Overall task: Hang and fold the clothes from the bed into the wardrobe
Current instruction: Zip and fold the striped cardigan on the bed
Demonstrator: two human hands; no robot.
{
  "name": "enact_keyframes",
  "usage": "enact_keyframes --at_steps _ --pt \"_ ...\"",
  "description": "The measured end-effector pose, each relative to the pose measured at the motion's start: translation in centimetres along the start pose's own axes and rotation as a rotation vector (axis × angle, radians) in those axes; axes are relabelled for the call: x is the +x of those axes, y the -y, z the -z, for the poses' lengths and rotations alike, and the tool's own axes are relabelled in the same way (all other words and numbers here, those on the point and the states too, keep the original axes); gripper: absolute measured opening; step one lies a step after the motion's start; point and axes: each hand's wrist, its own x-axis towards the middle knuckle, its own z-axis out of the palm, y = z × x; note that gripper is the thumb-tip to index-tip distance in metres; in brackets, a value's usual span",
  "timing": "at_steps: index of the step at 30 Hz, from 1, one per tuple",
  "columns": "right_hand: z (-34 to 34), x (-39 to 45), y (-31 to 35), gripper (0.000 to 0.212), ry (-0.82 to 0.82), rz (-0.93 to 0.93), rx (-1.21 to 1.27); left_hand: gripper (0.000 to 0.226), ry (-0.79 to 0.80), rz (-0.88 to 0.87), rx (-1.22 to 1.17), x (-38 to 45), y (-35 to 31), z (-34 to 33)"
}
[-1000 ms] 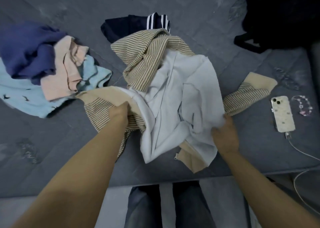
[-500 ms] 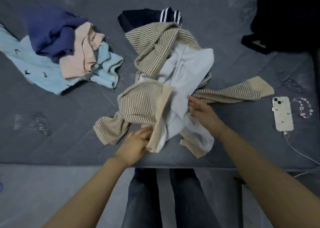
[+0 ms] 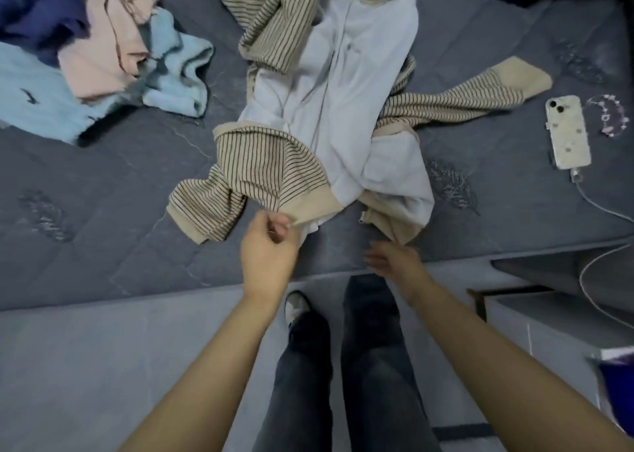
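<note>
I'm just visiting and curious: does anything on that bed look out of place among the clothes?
Yes. A phone lies on the bed at the right, plugged into a white cable, with a beaded charm beside it. Also, the striped hoodie is partly inside out, showing its white lining.

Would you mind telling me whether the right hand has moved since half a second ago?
Yes. The right hand has come off the striped hoodie and drawn back to the bed's near edge.

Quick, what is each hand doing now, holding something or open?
Left hand: fingers pinch the beige hem of the striped sweater.
Right hand: open, fingers straight, holding nothing, just below the sweater's edge.
</note>
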Motion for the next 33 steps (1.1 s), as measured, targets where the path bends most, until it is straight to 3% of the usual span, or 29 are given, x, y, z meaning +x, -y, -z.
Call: enact_keyframes --at_steps 1,3,4,7,10,13,15,19,24,26,29,31,33 --pt "-0.9 0.4 -0.4 0.016 0.019 -0.033 0.161 0.008 0.125 0.253 -0.265 -0.7 -0.9 -1.5" --pt "-2.2 1.5 -0.5 0.03 0.054 -0.016 0.389 0.032 0.372 0.773 -0.71 -1.3 -2.4 -4.3" --pt "-2.7 2.1 -0.3 0.035 0.066 0.003 0.452 0.047 0.42 0.881 -0.843 -1.0 -2.5 -5.5" --pt "-3.9 3.9 0.7 0.023 0.045 -0.008 0.517 0.069 0.335 0.914 -0.967 1.8 -1.9 -7.9" --pt "-4.5 5.1 1.3 0.011 -0.016 -0.039 0.473 0.06 0.226 0.976 -1.022 5.2 -1.3 -9.2" --pt "-4.3 4.5 0.9 0.008 -0.017 -0.01 0.507 0.02 0.134 0.911 -0.903 5.6 -0.4 -9.7" --pt "-3.5 2.7 0.5 0.01 0.034 0.013 0.56 0.008 0.166 0.818 -0.896 3.8 -0.1 -8.9" --pt "-1.8 -2.0 0.6 0.013 0.198 0.005 0.615 0.002 0.267 0.674 -0.884 -1.3 0.0 -6.3" --pt "-0.5 -7.7 1.3 0.009 0.269 0.022 0.609 0.014 0.238 0.608 -0.92 -5.3 -1.5 -4.4" --pt "-0.2 -9.6 1.2 0.012 0.257 0.141 0.505 0.02 0.189 0.568 -0.932 -5.8 -2.4 -4.0" --pt "0.5 -12.3 1.0 0.015 0.042 0.503 0.192 0.028 0.139 0.494 -0.975 -6.4 -3.5 -3.3" --pt "1.4 -13.4 1.4 0.019 0.011 0.695 0.251 0.025 0.153 0.39 -0.97 -6.5 -3.9 -2.9" --pt "2.1 -13.9 2.5 0.014 0.146 0.634 0.506 0.013 0.189 0.276 -0.927 -6.5 -4.4 -2.5"
